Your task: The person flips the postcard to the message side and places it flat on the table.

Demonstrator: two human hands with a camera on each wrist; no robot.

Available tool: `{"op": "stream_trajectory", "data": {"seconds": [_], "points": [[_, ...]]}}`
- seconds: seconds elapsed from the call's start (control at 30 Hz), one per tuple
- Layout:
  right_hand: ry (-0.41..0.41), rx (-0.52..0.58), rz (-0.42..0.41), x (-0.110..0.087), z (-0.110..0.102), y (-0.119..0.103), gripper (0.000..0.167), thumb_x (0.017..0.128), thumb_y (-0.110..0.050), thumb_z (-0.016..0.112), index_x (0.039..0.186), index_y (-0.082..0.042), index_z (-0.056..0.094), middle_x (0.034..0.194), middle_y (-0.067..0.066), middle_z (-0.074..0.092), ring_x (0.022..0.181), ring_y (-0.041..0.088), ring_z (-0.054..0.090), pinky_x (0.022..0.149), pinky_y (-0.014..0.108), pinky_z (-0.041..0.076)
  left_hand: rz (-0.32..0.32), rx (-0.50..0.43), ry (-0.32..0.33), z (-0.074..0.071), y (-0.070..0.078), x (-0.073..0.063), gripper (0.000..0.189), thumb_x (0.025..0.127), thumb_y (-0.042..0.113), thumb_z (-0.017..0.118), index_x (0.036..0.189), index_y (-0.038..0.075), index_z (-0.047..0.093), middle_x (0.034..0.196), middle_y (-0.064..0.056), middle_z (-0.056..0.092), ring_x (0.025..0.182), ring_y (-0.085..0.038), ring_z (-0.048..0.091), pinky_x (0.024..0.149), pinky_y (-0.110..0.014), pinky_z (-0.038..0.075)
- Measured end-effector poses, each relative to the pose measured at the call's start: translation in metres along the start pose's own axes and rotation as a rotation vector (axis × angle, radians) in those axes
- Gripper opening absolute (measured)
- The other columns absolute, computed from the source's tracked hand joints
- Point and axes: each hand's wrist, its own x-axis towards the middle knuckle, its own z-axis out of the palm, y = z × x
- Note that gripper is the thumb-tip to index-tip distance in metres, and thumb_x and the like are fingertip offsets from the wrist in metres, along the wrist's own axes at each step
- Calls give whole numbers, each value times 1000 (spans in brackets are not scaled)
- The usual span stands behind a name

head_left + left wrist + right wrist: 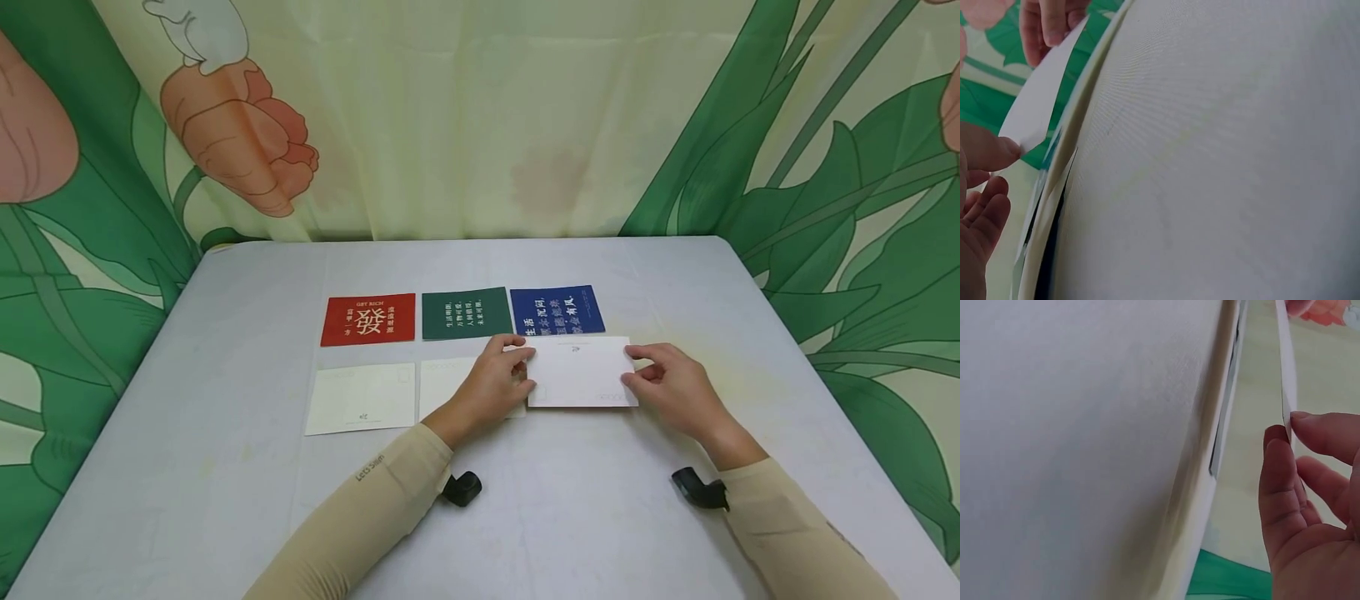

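Observation:
A white postcard [581, 372] with small print along its edges is held above the table between both hands. My left hand [491, 383] pinches its left edge, and my right hand [671, 387] pinches the right edge. In the left wrist view the postcard [1044, 90] slants upward, clear of the table, with the left thumb [997, 147] on its face. The right wrist view has the postcard [1287, 362] nearly edge-on between thumb and fingers. Below my left hand lies another white card [442, 383], partly covered by that hand.
Along the back lie a red card [367, 320], a green card [467, 313] and a blue card [558, 310], whose lower edge the held postcard overlaps. A white card [360, 398] lies in front of the red one. White cloth covers the table [225, 500]; a printed curtain [465, 125] hangs behind.

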Motion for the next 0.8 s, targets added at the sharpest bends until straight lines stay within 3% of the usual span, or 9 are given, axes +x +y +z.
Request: {"op": "stream_trajectory", "data": {"seconds": [0.13, 0.37, 0.8], "points": [[-36, 5, 21, 3, 2, 2, 48, 94, -14, 70, 136, 5, 56, 128, 23, 56, 95, 31, 64, 70, 22, 54, -11, 13, -14, 1, -2, 0, 42, 89, 7, 74, 129, -3, 65, 137, -14, 50, 118, -24, 52, 98, -30, 46], [-87, 4, 21, 7, 4, 5, 50, 94, -15, 69, 137, 5, 56, 130, 24, 56, 95, 32, 64, 74, 37, 58, -117, 27, -110, 6, -5, 4, 45, 89, 7, 74, 131, -3, 63, 138, -12, 50, 117, -22, 52, 102, -30, 44], [-185, -41, 74, 11, 7, 6, 58, 92, -17, 72, 140, 8, 51, 121, 24, 56, 85, 27, 57, 68, 33, 52, -133, 42, -154, 8, -6, 6, 46, 88, 6, 74, 131, -4, 62, 137, -15, 51, 122, -24, 52, 106, -32, 42]]}}
